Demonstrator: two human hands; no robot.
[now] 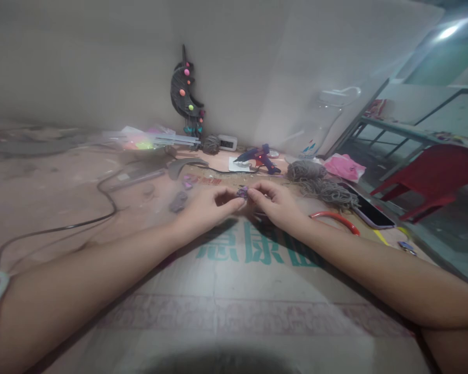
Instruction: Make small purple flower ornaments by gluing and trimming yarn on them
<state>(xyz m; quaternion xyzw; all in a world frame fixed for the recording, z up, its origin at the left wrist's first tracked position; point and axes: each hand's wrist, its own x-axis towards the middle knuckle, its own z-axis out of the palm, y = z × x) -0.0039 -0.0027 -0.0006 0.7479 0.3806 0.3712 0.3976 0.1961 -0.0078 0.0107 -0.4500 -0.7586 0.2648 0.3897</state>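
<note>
Between the fingertips of both hands is a small purple piece (242, 192), too small to make out in detail. My left hand (214, 201) pinches it from the left with thumb and forefinger. From the other side, my right hand (275, 202) grips it the same way. Just left of my left hand lie a grey-purple piece (178, 201) and a smaller purple bit (187, 183). Under both hands is a flat cardboard sheet (218, 280) with green printing. Red-handled pliers or scissors (337, 221) are partly hidden by my right forearm.
A dark blue glue gun (259, 157) rests behind my hands. Grey yarn (322, 188), a phone (370, 208) and a clear jug (320, 124) stand to the right. A cable (113, 202) crosses the left side. A grey crescent ornament (181, 93) leans at the wall; glue sticks (175, 139) lie nearby.
</note>
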